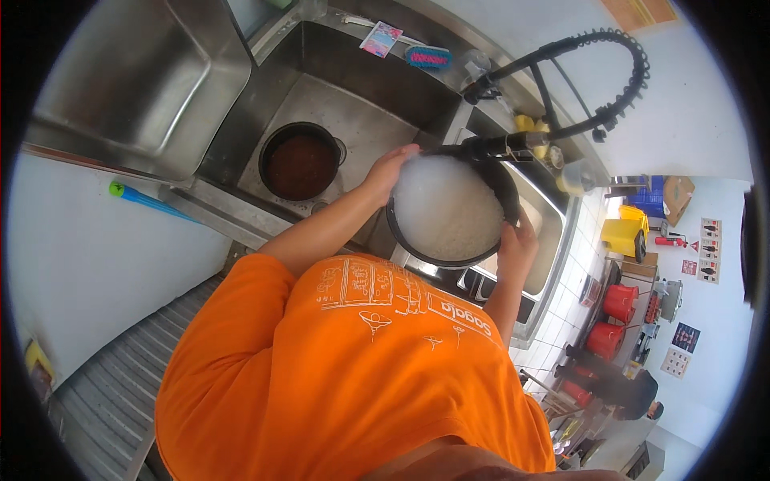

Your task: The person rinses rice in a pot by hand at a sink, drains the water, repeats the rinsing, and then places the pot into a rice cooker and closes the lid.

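Observation:
A round black pot [392, 231] is held between my two hands over the divider of a steel double sink. Cloudy whitish water covers pale grains [451, 216] in it, which look like rice. My left hand [394, 171] grips the pot's rim on the far left, and my right hand [518, 243] holds its right side. The black spring faucet [505, 146] reaches over the pot's far edge; whether water is flowing is unclear. In the left basin [361, 108], a second dark pot [301, 161] with reddish-brown contents stands on the bottom.
A blue-and-pink scrub brush [428, 57] and a printed packet [381, 39] lie on the sink's back ledge. The right basin [550, 240] holds metal containers. A large steel pan [138, 78] stands at left. A person in dark clothes [625, 388] is far off at right, past red buckets [606, 341].

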Demonstrator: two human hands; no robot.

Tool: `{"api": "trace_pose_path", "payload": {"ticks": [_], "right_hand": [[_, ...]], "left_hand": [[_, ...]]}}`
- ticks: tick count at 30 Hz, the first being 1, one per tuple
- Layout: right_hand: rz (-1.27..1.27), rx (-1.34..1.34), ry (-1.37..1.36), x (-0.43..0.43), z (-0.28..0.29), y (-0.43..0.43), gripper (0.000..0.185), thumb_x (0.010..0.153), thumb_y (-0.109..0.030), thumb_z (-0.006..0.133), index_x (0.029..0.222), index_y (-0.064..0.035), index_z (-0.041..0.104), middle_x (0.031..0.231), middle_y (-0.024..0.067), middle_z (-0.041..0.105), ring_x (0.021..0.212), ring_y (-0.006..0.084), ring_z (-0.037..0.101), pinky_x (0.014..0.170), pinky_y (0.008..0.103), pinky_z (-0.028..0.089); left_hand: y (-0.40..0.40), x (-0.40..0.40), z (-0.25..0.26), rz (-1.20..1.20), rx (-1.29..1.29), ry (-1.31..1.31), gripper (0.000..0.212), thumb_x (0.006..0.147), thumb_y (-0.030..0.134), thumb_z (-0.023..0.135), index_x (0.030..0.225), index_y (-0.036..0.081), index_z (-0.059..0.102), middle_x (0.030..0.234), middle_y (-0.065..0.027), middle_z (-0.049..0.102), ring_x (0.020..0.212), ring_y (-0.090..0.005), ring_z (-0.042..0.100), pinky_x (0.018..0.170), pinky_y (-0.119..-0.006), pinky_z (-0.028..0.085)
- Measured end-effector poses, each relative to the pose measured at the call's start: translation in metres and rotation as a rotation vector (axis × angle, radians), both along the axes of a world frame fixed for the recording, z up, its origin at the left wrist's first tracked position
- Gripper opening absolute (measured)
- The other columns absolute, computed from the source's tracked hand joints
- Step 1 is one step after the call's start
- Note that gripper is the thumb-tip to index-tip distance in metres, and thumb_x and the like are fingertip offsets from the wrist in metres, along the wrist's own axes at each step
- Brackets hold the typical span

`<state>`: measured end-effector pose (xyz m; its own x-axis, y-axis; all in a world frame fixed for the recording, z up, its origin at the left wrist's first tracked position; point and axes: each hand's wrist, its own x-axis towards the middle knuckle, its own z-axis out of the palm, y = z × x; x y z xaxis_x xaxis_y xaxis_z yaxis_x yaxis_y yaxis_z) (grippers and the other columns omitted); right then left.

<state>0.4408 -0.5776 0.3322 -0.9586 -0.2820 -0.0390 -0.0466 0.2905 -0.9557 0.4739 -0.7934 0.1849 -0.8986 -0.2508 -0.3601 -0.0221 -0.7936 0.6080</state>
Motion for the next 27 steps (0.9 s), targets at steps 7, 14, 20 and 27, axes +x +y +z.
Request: {"api": "trace_pose_path", "payload": {"ticks": [7, 14, 20, 27], "right_hand": [[-0.056, 0.036, -0.014, 0.002, -0.004, 0.002, 0.046, 0.079, 0.001, 0.048, 0.123, 0.0112, 0.042, 0.084, 0.0052, 0.059, 0.062, 0.0047, 0.050, 0.052, 0.0169, 0.036], [-0.064, 0.104, -0.008, 0.005, 0.005, -0.005, 0.047, 0.078, 0.000, 0.049, 0.123, 0.0094, 0.043, 0.067, -0.0002, 0.054, 0.050, 0.0025, 0.042, 0.044, 0.0177, 0.030], [-0.071, 0.122, -0.010, 0.005, 0.005, -0.007, 0.048, 0.076, -0.003, 0.051, 0.123, 0.0079, 0.045, 0.062, -0.0022, 0.052, 0.046, 0.0028, 0.040, 0.041, 0.0185, 0.029], [-0.089, 0.113, -0.018, 0.004, 0.007, -0.010, 0.048, 0.076, -0.004, 0.051, 0.122, 0.0068, 0.046, 0.059, -0.0027, 0.050, 0.045, 0.0031, 0.040, 0.041, 0.0186, 0.030]], "left_hand": [[-0.001, -0.001, -0.010, 0.002, -0.031, 0.015, 0.038, 0.094, 0.021, 0.037, 0.128, 0.004, 0.042, 0.128, -0.0123, 0.045, 0.112, -0.0197, 0.047, 0.095, -0.031, 0.038], [0.000, 0.005, 0.003, 0.005, 0.001, -0.045, 0.038, 0.095, 0.024, 0.035, 0.128, 0.004, 0.042, 0.126, -0.0131, 0.045, 0.112, -0.0207, 0.047, 0.094, -0.033, 0.039], [-0.002, 0.004, -0.010, 0.023, 0.003, -0.012, 0.038, 0.095, 0.023, 0.036, 0.126, 0.003, 0.042, 0.125, -0.0137, 0.047, 0.112, -0.0219, 0.048, 0.095, -0.033, 0.039], [-0.001, 0.001, -0.019, 0.009, 0.055, 0.016, 0.040, 0.094, 0.028, 0.040, 0.126, 0.003, 0.041, 0.127, -0.0134, 0.046, 0.112, -0.0214, 0.048, 0.095, -0.034, 0.038]]}}
